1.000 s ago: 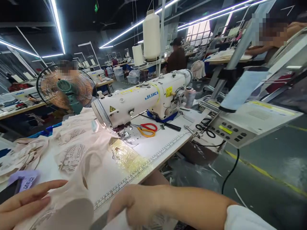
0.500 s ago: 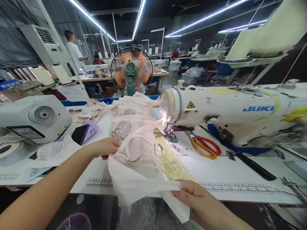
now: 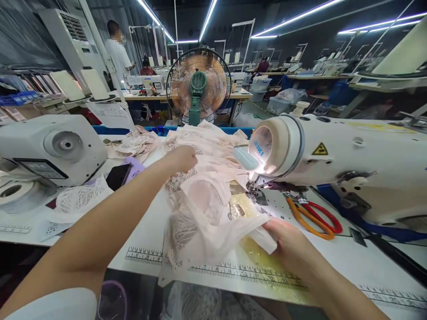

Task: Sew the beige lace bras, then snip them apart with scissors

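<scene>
Currently, the right hand (image 3: 283, 238) pinches a corner of the pale lace garment (image 3: 203, 222) on the worktop (image 3: 147, 235), beside the sewing machine (image 3: 300, 146); the left hand (image 3: 184, 158) touches fabric beyond it, its grip unclear.

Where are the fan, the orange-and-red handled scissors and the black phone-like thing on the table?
Fan (image 3: 199, 82): head view, on its green motor hub.
Scissors (image 3: 307, 218): head view, on the orange handle.
Black phone-like thing (image 3: 118, 176): head view, on its dark face.
</scene>
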Demonstrator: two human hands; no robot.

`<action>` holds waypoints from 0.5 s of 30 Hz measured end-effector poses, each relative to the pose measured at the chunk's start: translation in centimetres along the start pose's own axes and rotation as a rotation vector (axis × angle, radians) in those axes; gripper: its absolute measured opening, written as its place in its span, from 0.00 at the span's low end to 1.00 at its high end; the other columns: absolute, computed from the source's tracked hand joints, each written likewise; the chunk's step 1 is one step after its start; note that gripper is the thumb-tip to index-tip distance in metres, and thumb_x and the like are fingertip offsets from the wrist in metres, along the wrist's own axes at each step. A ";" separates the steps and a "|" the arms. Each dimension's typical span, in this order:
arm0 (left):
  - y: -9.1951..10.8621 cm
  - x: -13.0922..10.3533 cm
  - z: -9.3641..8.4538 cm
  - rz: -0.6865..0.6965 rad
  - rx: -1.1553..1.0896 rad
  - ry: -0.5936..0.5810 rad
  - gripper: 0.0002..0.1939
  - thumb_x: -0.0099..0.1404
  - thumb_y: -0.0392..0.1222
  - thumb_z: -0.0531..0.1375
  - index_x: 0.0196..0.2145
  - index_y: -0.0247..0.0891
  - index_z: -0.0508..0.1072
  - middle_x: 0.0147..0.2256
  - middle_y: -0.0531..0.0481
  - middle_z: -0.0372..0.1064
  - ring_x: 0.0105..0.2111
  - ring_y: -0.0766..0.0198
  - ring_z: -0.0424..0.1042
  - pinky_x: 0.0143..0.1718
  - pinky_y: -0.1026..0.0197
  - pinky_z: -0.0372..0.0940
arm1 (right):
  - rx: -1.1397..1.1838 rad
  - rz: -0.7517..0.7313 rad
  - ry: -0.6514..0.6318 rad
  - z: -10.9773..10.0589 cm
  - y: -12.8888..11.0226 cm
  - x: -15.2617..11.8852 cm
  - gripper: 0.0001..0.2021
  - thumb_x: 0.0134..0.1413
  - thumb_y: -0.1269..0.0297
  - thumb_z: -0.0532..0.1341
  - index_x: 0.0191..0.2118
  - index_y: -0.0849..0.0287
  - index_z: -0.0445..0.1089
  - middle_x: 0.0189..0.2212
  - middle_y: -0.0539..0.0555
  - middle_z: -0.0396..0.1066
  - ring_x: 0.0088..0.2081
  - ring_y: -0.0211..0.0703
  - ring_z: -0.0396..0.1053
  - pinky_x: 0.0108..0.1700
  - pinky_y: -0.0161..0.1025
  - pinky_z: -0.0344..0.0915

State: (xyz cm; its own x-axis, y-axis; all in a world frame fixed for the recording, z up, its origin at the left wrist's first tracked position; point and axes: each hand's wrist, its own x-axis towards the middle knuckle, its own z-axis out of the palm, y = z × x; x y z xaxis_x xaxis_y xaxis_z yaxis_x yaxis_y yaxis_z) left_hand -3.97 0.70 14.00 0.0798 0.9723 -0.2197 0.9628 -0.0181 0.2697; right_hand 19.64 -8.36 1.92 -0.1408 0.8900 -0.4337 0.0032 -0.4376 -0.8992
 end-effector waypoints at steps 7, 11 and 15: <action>2.8 2.8 6.5 0.184 0.127 -0.039 0.15 0.56 0.44 0.59 0.40 0.34 0.71 0.43 0.40 0.70 0.43 0.52 0.70 0.41 0.58 0.63 | -0.986 -0.579 -0.027 -3.6 0.7 -0.6 0.14 0.56 0.60 0.49 0.24 0.56 0.67 0.24 0.53 0.68 0.28 0.44 0.65 0.29 0.37 0.61; 1.8 3.2 7.3 0.183 0.193 -0.108 0.13 0.55 0.34 0.57 0.40 0.37 0.72 0.40 0.42 0.72 0.39 0.53 0.71 0.38 0.56 0.65 | -1.052 -0.562 -0.071 -4.8 1.6 -0.8 0.14 0.54 0.64 0.49 0.34 0.55 0.72 0.33 0.55 0.73 0.35 0.46 0.70 0.34 0.38 0.66; 0.9 3.1 6.7 0.138 0.261 -0.175 0.10 0.45 0.25 0.60 0.28 0.32 0.74 0.32 0.38 0.73 0.37 0.47 0.72 0.39 0.50 0.64 | -1.030 -0.506 -0.010 -5.7 2.2 -0.9 0.17 0.50 0.66 0.50 0.42 0.55 0.71 0.41 0.56 0.73 0.42 0.48 0.70 0.41 0.40 0.67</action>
State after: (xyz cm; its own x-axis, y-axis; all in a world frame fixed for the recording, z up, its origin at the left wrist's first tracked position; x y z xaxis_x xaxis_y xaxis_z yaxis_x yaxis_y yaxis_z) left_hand -1.18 2.12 7.29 0.2349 0.9024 -0.3613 0.9717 -0.2272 0.0642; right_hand 25.37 -9.37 0.01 -0.3649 0.9310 -0.0127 0.7518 0.2866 -0.5938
